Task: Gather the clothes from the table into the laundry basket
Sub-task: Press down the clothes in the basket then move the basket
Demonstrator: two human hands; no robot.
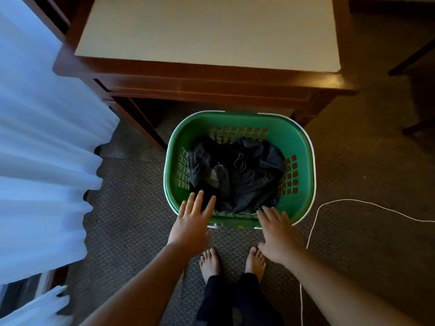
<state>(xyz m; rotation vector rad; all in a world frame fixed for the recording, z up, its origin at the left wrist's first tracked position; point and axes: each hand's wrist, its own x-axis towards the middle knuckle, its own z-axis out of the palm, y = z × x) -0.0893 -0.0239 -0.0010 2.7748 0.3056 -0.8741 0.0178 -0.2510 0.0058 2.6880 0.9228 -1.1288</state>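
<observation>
A: Clothes?
B: Dark heap, down in the basket, at 6 o'clock of the table. Seen nowhere else.
A: Hands?
B: Left hand at the basket's 7 o'clock, fingers straight and spread over the near rim, holding nothing. Right hand at 5 o'clock, flat over the rim, likewise holding nothing.
A: Left to do?
B: Probably nothing; looks finished, judging by this view. Table's far end out of frame, though.

My laundry basket is smooth green plastic with a faint sheen; the clothes in it are dark matt cloth. The table has a glossy wood edge and matt beige top. I stand on rough woven carpet beside a sheer white curtain.
</observation>
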